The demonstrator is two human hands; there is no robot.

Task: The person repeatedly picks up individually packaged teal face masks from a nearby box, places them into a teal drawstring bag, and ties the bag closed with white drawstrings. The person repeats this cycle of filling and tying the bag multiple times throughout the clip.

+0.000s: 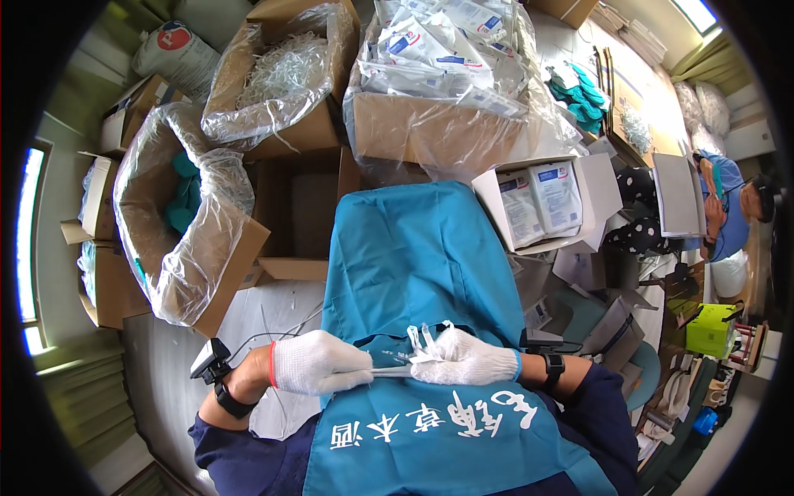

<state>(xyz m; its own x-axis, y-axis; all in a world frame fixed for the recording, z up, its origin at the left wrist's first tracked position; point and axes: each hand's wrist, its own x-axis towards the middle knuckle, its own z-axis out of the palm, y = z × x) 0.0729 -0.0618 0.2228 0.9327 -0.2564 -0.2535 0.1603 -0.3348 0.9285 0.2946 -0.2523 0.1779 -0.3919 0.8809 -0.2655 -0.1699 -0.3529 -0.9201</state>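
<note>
My left hand [321, 362], in a white knitted glove with a red cuff, is closed on one end of a bundle of thin whitish strips [392, 372]. My right hand [465, 357], in a matching glove with a blue cuff, is closed around the other end. Loose, translucent white ends stick up above the right fingers. The bundle stretches level between both hands, just above the blue apron [422, 248] with white lettering spread over my lap. Exactly what the strips are is too small to tell.
Ahead, a plastic-lined carton [438, 124] brims with white packets. Left of it stands a carton of clear strands [285, 70], then a lined carton with teal cloth items [184, 194]. A small white box [542, 207] holds packets. A co-worker [732, 207] sits far right.
</note>
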